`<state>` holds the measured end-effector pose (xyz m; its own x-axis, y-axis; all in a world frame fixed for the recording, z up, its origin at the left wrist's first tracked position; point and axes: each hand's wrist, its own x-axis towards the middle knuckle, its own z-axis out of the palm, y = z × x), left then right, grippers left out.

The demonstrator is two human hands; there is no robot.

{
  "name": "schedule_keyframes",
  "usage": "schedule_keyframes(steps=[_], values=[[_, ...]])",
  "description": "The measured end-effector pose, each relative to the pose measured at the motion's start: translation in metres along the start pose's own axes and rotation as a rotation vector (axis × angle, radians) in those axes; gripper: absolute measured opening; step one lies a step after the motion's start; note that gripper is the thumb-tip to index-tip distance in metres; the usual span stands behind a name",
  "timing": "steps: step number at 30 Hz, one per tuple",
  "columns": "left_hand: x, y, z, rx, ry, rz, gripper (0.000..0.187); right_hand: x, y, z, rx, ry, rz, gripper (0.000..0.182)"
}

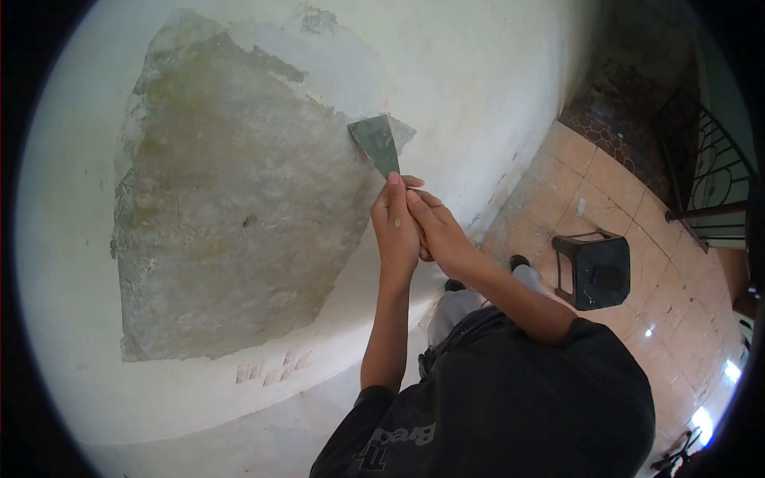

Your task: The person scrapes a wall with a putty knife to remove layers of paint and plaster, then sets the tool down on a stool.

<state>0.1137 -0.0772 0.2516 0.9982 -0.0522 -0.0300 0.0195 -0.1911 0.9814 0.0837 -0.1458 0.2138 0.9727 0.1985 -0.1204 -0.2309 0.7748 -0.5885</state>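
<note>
A scraper with a wide, flat metal blade (378, 145) lies against the wall at the right edge of a large bare grey patch (239, 199). My left hand (396, 223) is wrapped round its handle, with the thumb up near the base of the blade. From the right, my right hand (438, 227) closes over the same handle and touches my left hand. The handle is mostly hidden by my fingers. Whitish paint (470, 95) surrounds the bare patch, and its edge is ragged near the blade.
A black stool (602, 272) stands on the tiled floor (653, 319) at the right. Behind it is a dark metal railing (717, 179). Small flakes lie on the tiles near the wall. My feet are beside the wall's base.
</note>
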Motion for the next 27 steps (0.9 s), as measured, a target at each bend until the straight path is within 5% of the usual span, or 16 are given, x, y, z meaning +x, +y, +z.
schedule_keyframes(steps=[9, 14, 27], values=[[0.004, 0.007, -0.004, 0.198, -0.003, 0.099, 0.041, 0.0, 0.002, 0.004, 0.121, 0.011, 0.106, 0.033], [0.009, 0.019, -0.004, 0.147, -0.007, -0.094, 0.037, 0.002, -0.002, 0.007, 0.136, -0.016, 0.093, 0.037], [0.03, 0.024, -0.005, 0.114, -0.119, -0.111, 0.041, -0.001, -0.008, 0.008, 0.057, -0.027, 0.071, 0.04]])
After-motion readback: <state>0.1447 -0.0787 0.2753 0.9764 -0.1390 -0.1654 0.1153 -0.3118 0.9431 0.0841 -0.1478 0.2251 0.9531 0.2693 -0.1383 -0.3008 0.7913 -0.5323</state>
